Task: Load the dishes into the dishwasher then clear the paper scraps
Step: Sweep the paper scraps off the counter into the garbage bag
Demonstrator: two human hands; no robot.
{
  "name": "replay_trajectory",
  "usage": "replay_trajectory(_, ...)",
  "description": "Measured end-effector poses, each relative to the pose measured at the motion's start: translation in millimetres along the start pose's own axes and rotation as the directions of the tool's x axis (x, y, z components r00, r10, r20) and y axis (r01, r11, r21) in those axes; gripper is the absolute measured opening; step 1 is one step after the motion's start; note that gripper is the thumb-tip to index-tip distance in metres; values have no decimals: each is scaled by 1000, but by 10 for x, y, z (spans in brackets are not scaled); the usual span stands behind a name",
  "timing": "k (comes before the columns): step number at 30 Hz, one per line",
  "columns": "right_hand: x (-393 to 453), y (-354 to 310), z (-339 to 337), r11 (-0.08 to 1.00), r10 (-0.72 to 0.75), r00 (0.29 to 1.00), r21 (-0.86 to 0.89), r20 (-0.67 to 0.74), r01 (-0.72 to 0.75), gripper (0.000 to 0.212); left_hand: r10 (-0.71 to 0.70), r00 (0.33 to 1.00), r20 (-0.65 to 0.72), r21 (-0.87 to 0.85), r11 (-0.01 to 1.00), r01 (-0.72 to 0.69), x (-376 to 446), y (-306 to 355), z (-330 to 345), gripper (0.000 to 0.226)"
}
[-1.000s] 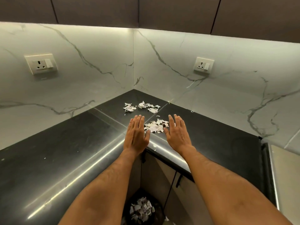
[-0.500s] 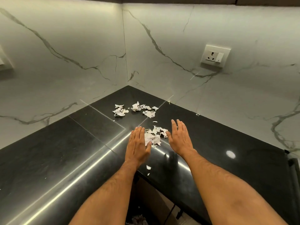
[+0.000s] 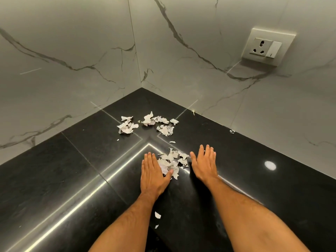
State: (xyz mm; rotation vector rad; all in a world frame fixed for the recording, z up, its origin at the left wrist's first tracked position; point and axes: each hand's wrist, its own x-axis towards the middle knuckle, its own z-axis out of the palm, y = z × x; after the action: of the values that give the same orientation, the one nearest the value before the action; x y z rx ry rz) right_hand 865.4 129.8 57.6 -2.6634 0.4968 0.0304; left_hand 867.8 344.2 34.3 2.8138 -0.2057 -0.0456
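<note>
Torn white paper scraps lie on a black countertop [image 3: 63, 179] in a corner. A near pile of scraps [image 3: 172, 161] sits between my two hands. My left hand [image 3: 154, 173] lies flat on the counter with fingers extended, its thumb touching the pile's left side. My right hand [image 3: 204, 166] lies flat just right of the pile, fingers together. Farther back, near the corner, is a second group of scraps [image 3: 147, 123]. Two small loose scraps [image 3: 157, 215] lie near the counter's front edge by my left forearm. No dishes or dishwasher are in view.
Marble-look walls meet at the corner behind the counter. A white wall socket [image 3: 267, 47] is on the right wall. One tiny scrap [image 3: 232, 131] lies at the foot of the right wall. The counter's inner front edge runs under my forearms.
The view has tilted down and moved closer to the counter. Both hands have closed in on the near pile, and the left thumb now touches it. The bin below is out of view.
</note>
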Motion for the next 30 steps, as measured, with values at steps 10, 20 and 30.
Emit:
replay_trajectory(10, 155, -770, 466, 991, -129, 992, -48, -4, 129, 86, 58, 998, 3, -56, 997, -58, 546, -68, -47, 91)
replay_trajectory(20, 650, -1325, 686, 981, -178, 984, -83, 10, 178, 79, 58, 997, -50, -180, 981, -66, 1181, -411, -167, 82)
replay_trajectory(30, 1212, -1433, 615, 974, -221, 972, -63, -79, 217, 82, 163, 964, -209, -128, 973, -193, 1655, -789, -393, 96)
